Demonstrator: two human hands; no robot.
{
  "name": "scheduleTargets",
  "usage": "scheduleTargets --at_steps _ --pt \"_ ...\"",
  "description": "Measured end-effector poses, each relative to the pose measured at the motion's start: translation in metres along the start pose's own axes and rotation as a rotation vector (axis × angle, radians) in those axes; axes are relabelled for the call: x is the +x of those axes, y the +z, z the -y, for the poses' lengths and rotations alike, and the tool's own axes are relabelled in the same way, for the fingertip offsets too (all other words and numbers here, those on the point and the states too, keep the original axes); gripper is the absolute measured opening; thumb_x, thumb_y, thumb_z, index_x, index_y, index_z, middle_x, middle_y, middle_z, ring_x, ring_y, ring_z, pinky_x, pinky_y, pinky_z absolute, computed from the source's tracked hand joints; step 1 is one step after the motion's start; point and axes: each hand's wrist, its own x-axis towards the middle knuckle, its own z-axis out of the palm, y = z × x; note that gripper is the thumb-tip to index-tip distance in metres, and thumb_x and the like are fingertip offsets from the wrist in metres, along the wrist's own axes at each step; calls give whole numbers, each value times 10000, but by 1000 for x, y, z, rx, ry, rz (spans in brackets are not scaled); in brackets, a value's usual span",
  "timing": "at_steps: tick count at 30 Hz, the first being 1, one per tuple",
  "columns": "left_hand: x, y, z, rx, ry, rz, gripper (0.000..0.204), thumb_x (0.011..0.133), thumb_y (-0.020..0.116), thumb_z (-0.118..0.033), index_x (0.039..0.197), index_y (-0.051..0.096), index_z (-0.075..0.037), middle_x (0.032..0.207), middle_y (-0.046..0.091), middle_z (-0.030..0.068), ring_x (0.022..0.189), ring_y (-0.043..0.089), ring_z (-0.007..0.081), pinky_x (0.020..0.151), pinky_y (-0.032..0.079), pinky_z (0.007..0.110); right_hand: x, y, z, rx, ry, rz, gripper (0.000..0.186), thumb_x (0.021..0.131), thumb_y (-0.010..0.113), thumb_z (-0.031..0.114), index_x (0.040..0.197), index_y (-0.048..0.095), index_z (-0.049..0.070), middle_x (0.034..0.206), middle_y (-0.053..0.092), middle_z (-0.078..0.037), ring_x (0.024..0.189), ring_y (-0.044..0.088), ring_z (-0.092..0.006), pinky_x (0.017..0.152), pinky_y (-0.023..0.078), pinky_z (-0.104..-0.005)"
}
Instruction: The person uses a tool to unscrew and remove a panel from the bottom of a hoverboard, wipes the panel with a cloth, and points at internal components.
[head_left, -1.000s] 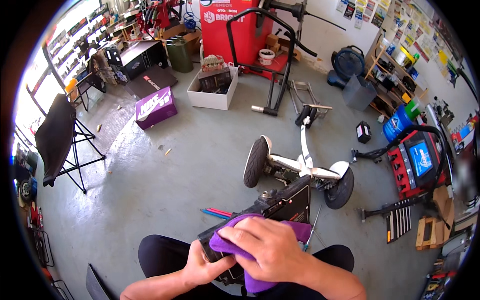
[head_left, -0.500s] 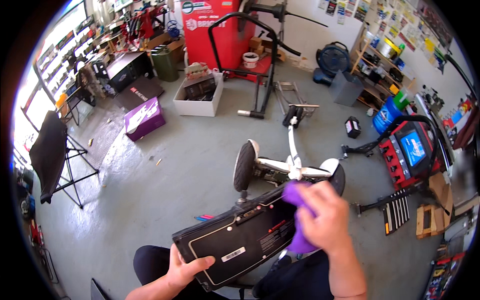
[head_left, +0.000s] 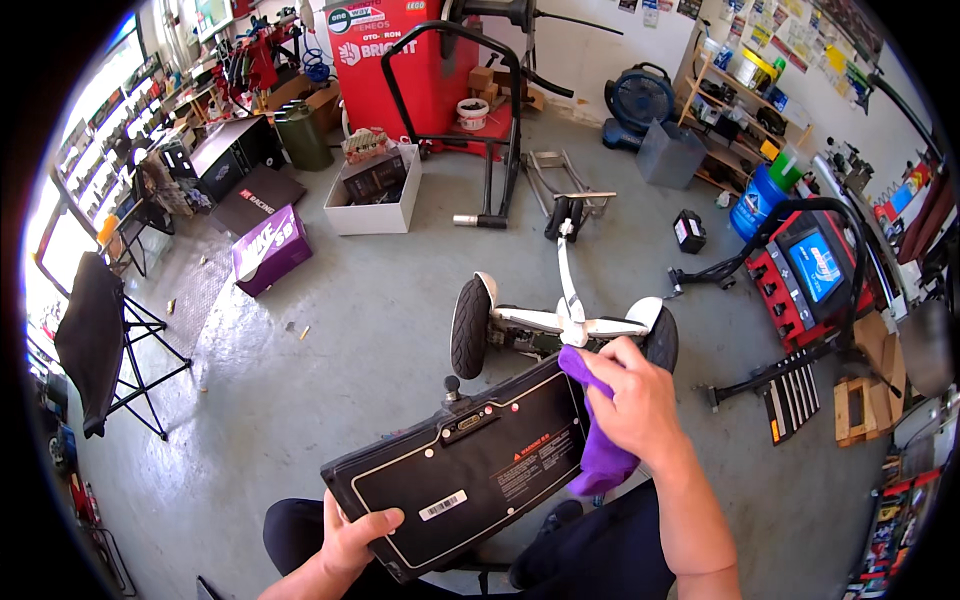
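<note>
A workshop: cluttered wooden shelves [head_left: 696, 88], red machine [head_left: 772, 285] with a screen [head_left: 816, 268], white two-wheeled scooter [head_left: 572, 328].

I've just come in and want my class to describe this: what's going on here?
The person's left hand grips the left end of a flat black case, its labelled face toward the camera. The right hand holds a purple cloth at the case's right end. Beyond, a white self-balancing scooter is on the floor.

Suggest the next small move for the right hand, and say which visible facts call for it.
Probably draw the purple cloth along the right end of the flat black case: the right hand holds the cloth there, while the left hand grips the case's opposite end.
</note>
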Motion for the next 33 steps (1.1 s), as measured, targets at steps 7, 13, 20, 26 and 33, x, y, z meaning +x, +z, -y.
scheduleTargets --at_steps 7,13,20,26,33 --pt "3 -8 -4 -91 23 -81 586 718 651 -87 1270 543 76 1126 664 177 995 668 265 852 554 371 1 -2 -22 -166 235 295 360 814 578 179 1150 702 141 920 645 -118 823 648 -337 755 524 -431" --pt "9 -11 -9 -155 108 -148 677 664 613 -193 1279 520 74 1135 645 199 984 662 299 857 559 384 16 -26 24 318 12 -77 423 851 615 117 1272 652 107 996 616 -99 843 638 -310 764 518 -377" --pt "11 -21 -6 -272 147 -234 675 698 615 -240 1295 508 55 1143 635 214 1000 652 330 881 556 415 -24 -26 35 165 -51 29 406 787 681 101 1193 690 88 943 621 -58 770 656 -270 677 543 -376" --pt "19 -31 -8 -353 45 -336 614 757 610 -261 1280 519 47 1127 648 226 965 662 347 887 551 439 -19 -45 39 380 49 -484 358 714 687 -57 1065 710 11 868 637 -116 740 653 -249 685 524 -330" --pt "18 -21 -10 -452 12 -305 615 798 609 -314 1283 516 53 1152 645 247 968 673 369 885 557 476 -22 19 82 284 -259 -444 441 650 757 39 1085 689 12 915 611 -83 691 623 -246 598 512 -349"
